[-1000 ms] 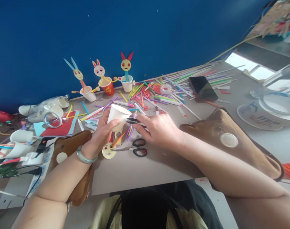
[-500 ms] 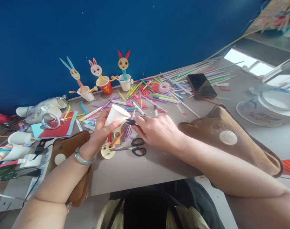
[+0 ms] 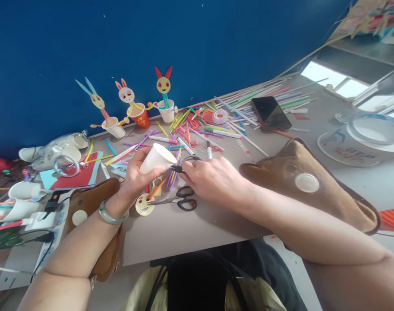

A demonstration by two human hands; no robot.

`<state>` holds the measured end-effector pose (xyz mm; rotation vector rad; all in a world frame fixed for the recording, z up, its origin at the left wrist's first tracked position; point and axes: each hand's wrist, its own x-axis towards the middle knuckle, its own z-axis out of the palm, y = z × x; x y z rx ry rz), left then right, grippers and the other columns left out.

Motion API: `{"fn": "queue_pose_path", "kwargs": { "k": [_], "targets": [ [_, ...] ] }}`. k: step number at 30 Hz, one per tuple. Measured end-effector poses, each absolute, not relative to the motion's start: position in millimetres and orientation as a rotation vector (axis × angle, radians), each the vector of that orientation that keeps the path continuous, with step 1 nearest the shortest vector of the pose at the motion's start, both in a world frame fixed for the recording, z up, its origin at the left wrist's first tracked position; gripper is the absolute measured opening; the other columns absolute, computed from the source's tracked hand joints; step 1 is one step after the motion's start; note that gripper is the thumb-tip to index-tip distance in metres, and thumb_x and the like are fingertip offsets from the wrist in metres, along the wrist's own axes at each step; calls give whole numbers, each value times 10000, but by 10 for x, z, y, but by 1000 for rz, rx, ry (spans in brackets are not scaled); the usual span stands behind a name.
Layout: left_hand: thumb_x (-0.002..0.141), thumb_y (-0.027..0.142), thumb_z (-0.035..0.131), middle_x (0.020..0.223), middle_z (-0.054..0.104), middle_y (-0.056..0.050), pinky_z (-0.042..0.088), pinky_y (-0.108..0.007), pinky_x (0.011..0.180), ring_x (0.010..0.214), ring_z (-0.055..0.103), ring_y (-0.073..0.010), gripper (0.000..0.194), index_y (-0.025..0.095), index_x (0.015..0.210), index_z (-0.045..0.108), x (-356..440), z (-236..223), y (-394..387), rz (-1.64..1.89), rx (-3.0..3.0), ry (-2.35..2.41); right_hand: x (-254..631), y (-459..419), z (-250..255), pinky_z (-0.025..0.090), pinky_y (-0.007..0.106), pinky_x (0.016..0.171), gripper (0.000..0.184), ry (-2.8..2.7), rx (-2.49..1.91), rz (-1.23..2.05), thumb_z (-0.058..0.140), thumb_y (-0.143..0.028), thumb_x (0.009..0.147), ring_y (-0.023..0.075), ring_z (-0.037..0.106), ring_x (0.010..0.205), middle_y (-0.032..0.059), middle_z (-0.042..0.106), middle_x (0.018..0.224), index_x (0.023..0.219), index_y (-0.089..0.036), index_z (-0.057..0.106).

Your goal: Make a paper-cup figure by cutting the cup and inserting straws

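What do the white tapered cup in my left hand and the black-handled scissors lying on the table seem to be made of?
White cup: probably matte paper, from its plain, dull wall. Scissors: blades likely metal, from their grey, smooth look; loops perhaps smooth plastic, evenly black and rounded.

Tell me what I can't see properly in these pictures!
White paper cup: head view, base hidden by the left grip.
Dark pointed tool: head view, partly hidden by the right grip.
Red paper cup: head view, lettering too small and blurred to read.
Orange thing: head view, cut off by the right edge.
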<state>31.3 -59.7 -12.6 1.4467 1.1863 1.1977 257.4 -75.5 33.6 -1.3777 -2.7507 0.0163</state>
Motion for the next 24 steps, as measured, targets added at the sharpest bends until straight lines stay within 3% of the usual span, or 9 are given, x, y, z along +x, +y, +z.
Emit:
{"fn": "queue_pose_path", "kwargs": {
  "k": [5, 15, 24],
  "targets": [
    [676, 324, 866, 971, 709, -42, 536, -272, 700, 840, 676, -206, 533, 205, 1133, 617, 311, -125, -590, 1167, 1440, 1190, 2578, -782, 337, 280, 306, 565, 275, -2769, -1364, -7, 379, -235, 1021, 246, 683, 677, 114, 724, 770, 1073, -137, 631],
    [694, 344, 855, 940, 706, -37, 534, -266, 690, 793, 675, -188, 521, 199, 1122, 595, 322, -120, -602, 1191, 1421, 1213, 2507, -874, 374, 181, 324, 521, 178, -2758, -1417, -123, 436, -67, 920, 224, 698, 677, 113, 706, 774, 957, -126, 599],
    [703, 383, 837, 932, 712, -44, 530, -281, 715, 810, 675, -198, 517, 188, 1123, 605, 314, -160, -579, 1156, 1374, 1223, 2482, -882, 341, 201, 326, 522, 173, -2758, -1420, -140, 438, -66, 916, 227, 698, 674, 110, 706, 783, 965, -130, 591]
  ]
}}
